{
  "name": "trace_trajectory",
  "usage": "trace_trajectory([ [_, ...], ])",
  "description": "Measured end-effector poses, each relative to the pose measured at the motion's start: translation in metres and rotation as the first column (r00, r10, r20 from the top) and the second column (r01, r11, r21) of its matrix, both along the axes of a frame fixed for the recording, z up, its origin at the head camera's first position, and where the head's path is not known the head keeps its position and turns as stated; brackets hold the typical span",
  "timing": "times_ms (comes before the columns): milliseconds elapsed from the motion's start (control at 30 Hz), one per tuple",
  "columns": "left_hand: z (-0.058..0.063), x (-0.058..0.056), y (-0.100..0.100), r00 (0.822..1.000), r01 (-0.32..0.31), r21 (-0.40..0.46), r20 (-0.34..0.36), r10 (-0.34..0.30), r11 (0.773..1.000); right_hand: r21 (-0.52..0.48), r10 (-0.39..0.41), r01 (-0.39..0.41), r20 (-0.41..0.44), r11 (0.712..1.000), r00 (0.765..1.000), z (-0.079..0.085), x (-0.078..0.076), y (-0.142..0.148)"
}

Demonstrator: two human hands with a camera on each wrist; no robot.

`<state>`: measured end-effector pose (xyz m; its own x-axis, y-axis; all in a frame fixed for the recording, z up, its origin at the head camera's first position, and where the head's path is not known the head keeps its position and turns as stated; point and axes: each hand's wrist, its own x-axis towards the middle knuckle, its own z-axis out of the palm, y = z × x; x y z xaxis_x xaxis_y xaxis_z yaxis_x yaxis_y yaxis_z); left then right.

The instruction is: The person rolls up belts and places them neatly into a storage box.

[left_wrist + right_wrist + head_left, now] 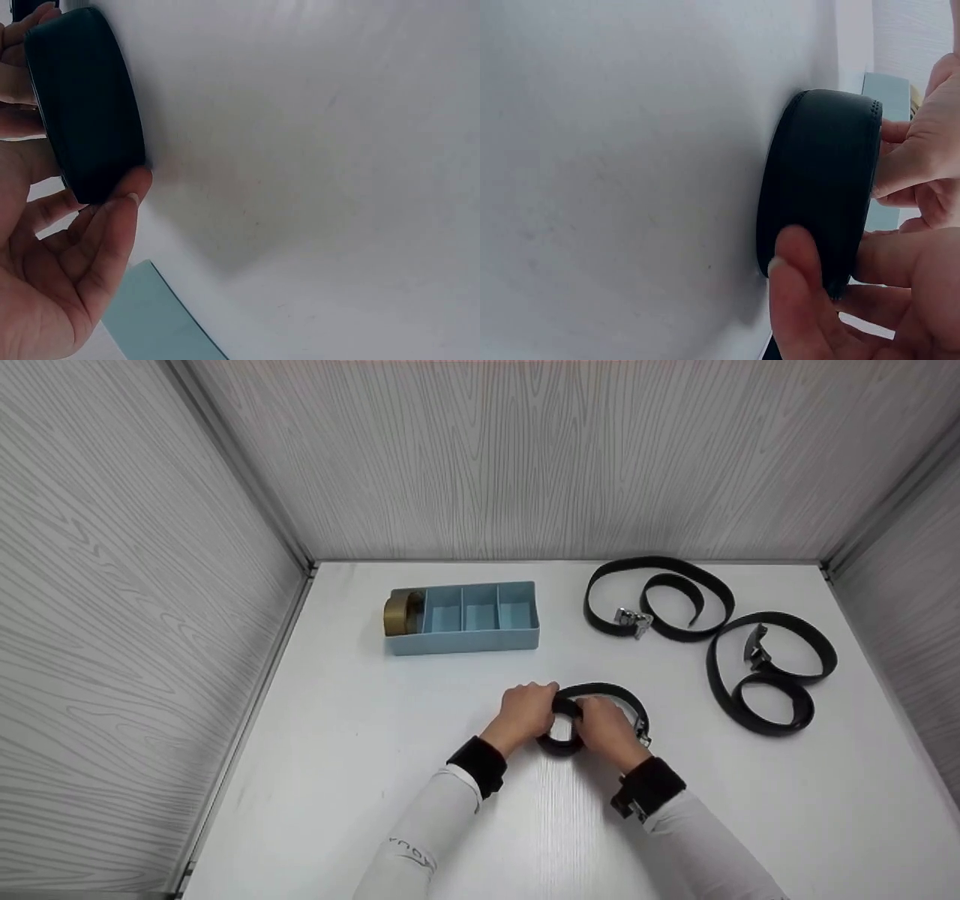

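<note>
A black belt (560, 748) lies on the white table, partly wound into a small upright ring, with its loose end curving back and right to a silver buckle (643, 732). My left hand (529, 709) grips the ring's left side, thumb and fingers bent around the band (86, 105) in the left wrist view. On the opposite side my right hand (606, 726) holds the same ring. The right wrist view shows fingertips pressed on the outer face of the band (821, 172), other fingers reaching inside. The right hand partly covers the stretch near the buckle.
Behind the hands stands a light blue divided tray (465, 643); a coiled gold-brown belt (397, 615) sits in its leftmost compartment. Two more black belts, one at the back right (660, 562) and one farther right (765, 727), lie loosely curled. Grey wood-grain panels (480, 457) enclose the table.
</note>
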<state>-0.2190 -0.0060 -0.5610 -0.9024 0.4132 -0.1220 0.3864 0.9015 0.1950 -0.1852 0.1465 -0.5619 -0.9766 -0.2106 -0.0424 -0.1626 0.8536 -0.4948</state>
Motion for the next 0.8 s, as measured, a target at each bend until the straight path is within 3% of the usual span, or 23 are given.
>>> trace_trajectory([
  [100,0.002,0.001,0.0,1.0,0.009,0.0,0.028,-0.009,1.0,0.064,0.051,-0.046,-0.087,0.997,0.995,-0.001,-0.001,0.0],
  [200,0.003,0.002,0.0,1.0,0.01,-0.011,0.01,-0.01,1.0,0.1,0.089,-0.077,-0.122,0.992,0.989,-0.001,-0.003,0.0],
  [300,0.003,0.002,0.0,1.0,0.002,-0.03,-0.027,-0.003,1.0,0.083,0.086,-0.076,-0.117,0.994,0.989,0.001,-0.004,0.001],
  [533,-0.001,0.002,0.002,0.998,-0.038,-0.027,-0.059,0.037,0.999,0.084,-0.036,0.039,-0.035,0.996,0.999,0.011,0.001,0.002],
  [800,0.001,0.0,0.002,0.999,0.0,-0.002,-0.05,0.0,1.0,0.055,0.032,-0.027,-0.097,0.998,0.995,0.009,-0.004,0.004],
])
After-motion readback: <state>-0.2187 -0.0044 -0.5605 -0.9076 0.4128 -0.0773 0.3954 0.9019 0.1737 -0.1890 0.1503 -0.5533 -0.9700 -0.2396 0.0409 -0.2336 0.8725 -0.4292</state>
